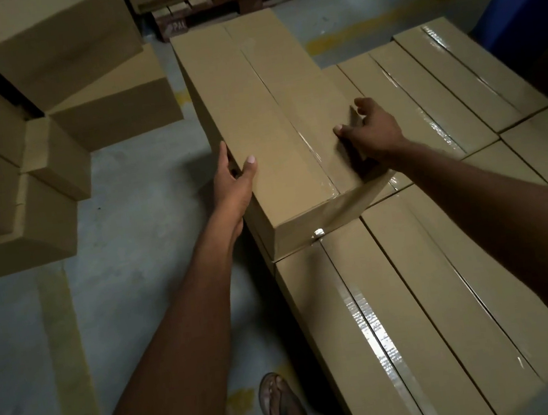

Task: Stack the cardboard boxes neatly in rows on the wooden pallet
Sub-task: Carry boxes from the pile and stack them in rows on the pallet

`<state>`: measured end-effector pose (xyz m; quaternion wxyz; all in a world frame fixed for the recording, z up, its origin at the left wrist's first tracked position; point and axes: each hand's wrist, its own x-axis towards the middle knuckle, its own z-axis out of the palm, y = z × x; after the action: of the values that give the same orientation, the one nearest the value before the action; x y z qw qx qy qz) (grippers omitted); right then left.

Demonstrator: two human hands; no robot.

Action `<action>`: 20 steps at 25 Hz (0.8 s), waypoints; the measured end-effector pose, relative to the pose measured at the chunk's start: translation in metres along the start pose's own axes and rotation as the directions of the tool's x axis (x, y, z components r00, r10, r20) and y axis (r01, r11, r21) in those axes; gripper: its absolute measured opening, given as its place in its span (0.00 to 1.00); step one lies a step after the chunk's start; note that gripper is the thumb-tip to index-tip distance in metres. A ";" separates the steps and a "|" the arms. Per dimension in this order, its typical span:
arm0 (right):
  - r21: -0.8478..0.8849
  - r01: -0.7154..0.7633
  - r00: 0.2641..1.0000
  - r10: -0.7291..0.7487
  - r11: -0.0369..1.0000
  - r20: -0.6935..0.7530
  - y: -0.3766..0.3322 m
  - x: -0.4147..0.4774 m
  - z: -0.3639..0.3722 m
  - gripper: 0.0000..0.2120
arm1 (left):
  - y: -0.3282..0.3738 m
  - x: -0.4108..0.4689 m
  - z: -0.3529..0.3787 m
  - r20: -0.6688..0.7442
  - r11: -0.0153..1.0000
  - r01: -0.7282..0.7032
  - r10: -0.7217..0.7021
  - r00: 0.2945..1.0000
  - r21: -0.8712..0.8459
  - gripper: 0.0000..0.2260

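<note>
Head view: the left grip (233,181) clasps the left long side of a long cardboard box (263,105), thumb hooked over its top edge and fingers flat along the side wall. Across the lid, the right grip (372,133) holds the right edge, thumb on top and fingers curled over it. The box lies flat between both grips. Its long axis and taped seam run away from them, the far end swung slightly left. Beneath the grips it rests on a layer of boxes (414,293) laid in rows; left of the left grip is grey floor (130,225), with loose boxes (56,44) beyond
</note>
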<state>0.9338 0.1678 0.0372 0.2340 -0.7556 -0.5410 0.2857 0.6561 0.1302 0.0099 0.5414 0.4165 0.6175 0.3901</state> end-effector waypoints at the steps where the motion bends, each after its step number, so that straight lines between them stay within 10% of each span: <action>1: -0.046 0.017 0.998 -0.020 0.999 -0.058 -0.004 -0.013 -0.001 0.37 | 0.002 -0.010 0.000 -0.010 1.000 -0.003 0.003 1.000 -0.009 0.32; 6: -0.039 0.117 0.981 -0.122 0.992 -0.149 -0.016 -0.113 -0.009 0.31 | 0.014 -0.105 -0.011 -0.025 0.994 0.040 -0.043 0.999 -0.098 0.23; 20: 0.508 -0.035 0.965 -0.102 0.861 0.240 -0.074 -0.556 -0.093 0.17 | 0.027 -0.551 -0.078 -0.238 0.958 -0.045 -0.024 0.971 -0.284 0.11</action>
<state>0.8071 -0.3425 0.2529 0.3570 -0.6140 -0.4854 0.5098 0.6179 -0.3791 0.2326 0.5158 0.2869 0.6126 0.5256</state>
